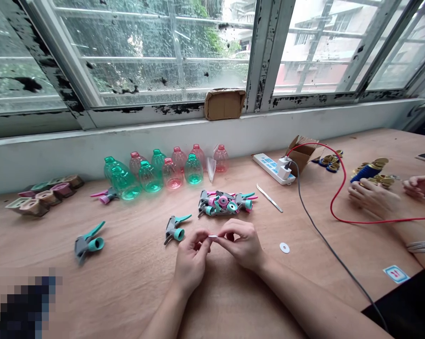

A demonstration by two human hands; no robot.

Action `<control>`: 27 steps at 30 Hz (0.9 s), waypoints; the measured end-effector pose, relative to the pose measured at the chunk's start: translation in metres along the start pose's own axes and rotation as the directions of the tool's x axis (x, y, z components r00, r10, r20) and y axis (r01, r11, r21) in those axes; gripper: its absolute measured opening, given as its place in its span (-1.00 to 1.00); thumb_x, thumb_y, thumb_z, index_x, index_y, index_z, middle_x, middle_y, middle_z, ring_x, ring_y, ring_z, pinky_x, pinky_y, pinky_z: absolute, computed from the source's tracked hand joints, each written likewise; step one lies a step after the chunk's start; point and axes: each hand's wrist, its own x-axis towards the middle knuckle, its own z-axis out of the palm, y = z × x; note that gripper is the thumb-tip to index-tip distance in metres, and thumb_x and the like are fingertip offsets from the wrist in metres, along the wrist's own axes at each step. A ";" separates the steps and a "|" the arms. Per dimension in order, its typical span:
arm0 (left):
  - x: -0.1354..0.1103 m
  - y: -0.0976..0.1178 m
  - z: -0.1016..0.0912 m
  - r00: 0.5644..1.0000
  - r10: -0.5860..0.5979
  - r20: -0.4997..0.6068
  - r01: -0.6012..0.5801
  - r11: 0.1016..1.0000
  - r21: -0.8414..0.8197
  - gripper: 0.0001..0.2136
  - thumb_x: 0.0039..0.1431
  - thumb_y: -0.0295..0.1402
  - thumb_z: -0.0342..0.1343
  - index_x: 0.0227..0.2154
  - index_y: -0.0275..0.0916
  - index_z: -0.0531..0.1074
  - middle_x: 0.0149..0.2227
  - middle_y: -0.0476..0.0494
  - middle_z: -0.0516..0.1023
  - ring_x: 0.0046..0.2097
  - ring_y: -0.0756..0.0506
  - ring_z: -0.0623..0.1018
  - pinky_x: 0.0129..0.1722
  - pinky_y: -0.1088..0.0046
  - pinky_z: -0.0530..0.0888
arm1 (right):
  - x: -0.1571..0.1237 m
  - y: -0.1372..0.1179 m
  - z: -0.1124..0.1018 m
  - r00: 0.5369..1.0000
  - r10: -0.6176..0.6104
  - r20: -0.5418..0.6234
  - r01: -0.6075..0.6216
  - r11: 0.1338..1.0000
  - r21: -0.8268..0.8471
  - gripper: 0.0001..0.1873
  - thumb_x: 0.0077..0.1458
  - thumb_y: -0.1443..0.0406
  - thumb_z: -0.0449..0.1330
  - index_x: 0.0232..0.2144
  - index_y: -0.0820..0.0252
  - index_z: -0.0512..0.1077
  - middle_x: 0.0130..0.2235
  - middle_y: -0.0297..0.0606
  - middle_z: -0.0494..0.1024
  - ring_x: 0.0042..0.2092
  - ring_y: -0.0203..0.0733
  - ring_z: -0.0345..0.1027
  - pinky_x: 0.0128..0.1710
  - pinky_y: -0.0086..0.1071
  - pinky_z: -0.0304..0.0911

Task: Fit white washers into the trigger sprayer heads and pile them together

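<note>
Between the fingertips of my left hand point(193, 259) and my right hand point(243, 245) is a small thin white washer point(212, 236), seen almost edge-on. Both hands pinch it just above the table. Close to my left hand lies a grey and teal spray trigger head point(173, 229). Beyond my hands is a pile of spray trigger heads point(226, 202) in grey, teal and pink. A flat white washer point(284, 247) with a centre hole lies to the right of my right hand. Another grey and teal trigger head point(88, 242) rests farther left.
Several clear green bottles point(125, 183) and pink bottles point(172, 174) stand by the wall. Tweezers point(269, 197), a power strip point(274, 168), a red cable point(342, 179) and a grey cable point(314, 223) lie right. Another person's hands point(374, 200) handle blue and gold pieces point(371, 170).
</note>
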 end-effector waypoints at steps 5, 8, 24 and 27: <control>-0.003 -0.003 -0.002 0.988 0.128 -0.086 -0.110 0.976 0.190 -0.86 0.20 -0.32 0.10 -0.28 -0.24 0.51 -0.39 -0.06 0.55 -0.42 0.00 0.50 -0.43 0.53 0.42 | 0.000 0.002 0.000 1.000 0.019 -0.009 -0.019 1.000 0.013 -0.87 0.04 0.27 0.32 -0.50 0.20 0.52 -0.50 -0.27 0.50 -0.51 -0.32 0.24 -0.54 -0.44 0.17; -0.005 -0.002 -0.005 0.968 0.240 -0.076 -0.202 0.920 0.337 -0.87 0.21 -0.35 0.10 -0.25 -0.21 0.52 -0.37 -0.05 0.58 -0.43 0.01 0.50 -0.45 0.53 0.41 | -0.001 0.002 0.000 1.000 0.015 -0.001 -0.015 1.000 0.023 -0.86 0.04 0.28 0.31 -0.50 0.21 0.53 -0.51 -0.27 0.49 -0.51 -0.32 0.25 -0.54 -0.44 0.16; -0.003 -0.001 -0.003 0.973 0.223 -0.053 -0.201 0.940 0.275 -0.85 0.18 -0.29 0.15 -0.31 -0.21 0.59 -0.40 -0.07 0.63 -0.47 0.01 0.50 -0.50 0.53 0.41 | -0.003 0.004 0.000 0.999 0.002 -0.047 -0.001 1.000 0.027 -0.90 0.04 0.25 0.32 -0.40 0.18 0.55 -0.45 -0.24 0.53 -0.49 -0.31 0.31 -0.52 -0.43 0.26; 0.000 0.001 -0.009 0.966 0.258 -0.018 -0.235 0.904 0.357 -0.83 0.19 -0.32 0.13 -0.22 -0.20 0.56 -0.35 -0.09 0.61 -0.43 -0.01 0.51 -0.46 0.51 0.43 | -0.003 0.004 -0.001 1.000 -0.009 0.010 0.008 0.998 0.056 -0.90 0.10 0.26 0.27 -0.39 0.16 0.56 -0.42 -0.24 0.55 -0.45 -0.28 0.36 -0.49 -0.43 0.26</control>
